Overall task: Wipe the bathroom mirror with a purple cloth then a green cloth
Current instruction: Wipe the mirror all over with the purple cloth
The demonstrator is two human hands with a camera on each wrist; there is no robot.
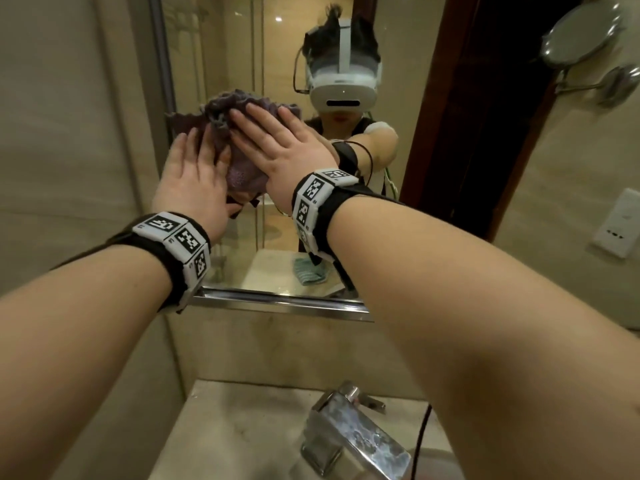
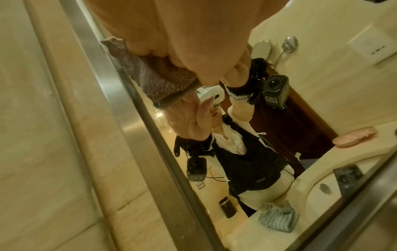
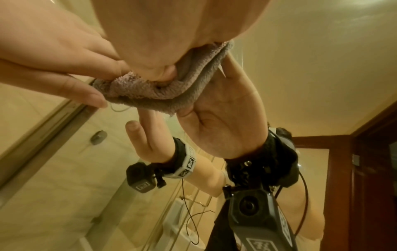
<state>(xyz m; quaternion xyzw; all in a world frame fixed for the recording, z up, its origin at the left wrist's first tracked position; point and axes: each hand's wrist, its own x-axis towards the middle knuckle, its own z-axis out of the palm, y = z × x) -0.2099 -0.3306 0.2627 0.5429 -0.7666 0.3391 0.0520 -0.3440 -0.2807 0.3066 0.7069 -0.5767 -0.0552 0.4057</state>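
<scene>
The purple cloth (image 1: 221,105) lies bunched against the upper left of the bathroom mirror (image 1: 221,46), close to its metal left frame. My left hand (image 1: 197,168) presses the cloth's lower left with flat, straight fingers. Beside it, my right hand (image 1: 273,143) presses the cloth's right side, its fingers also spread flat. In the left wrist view the purple cloth (image 2: 154,79) sticks out under the palm. In the right wrist view the purple cloth (image 3: 150,88) folds under my right thumb. The green cloth (image 1: 310,271) shows only as a reflection, lying on the counter; the same reflected green cloth (image 2: 279,219) appears in the left wrist view.
A chrome tap (image 1: 349,427) and the stone basin counter (image 1: 235,417) lie below my arms. A round shaving mirror (image 1: 581,32) on an arm and a wall socket (image 1: 620,226) are on the right wall. Tiled wall (image 1: 69,133) borders the mirror on the left.
</scene>
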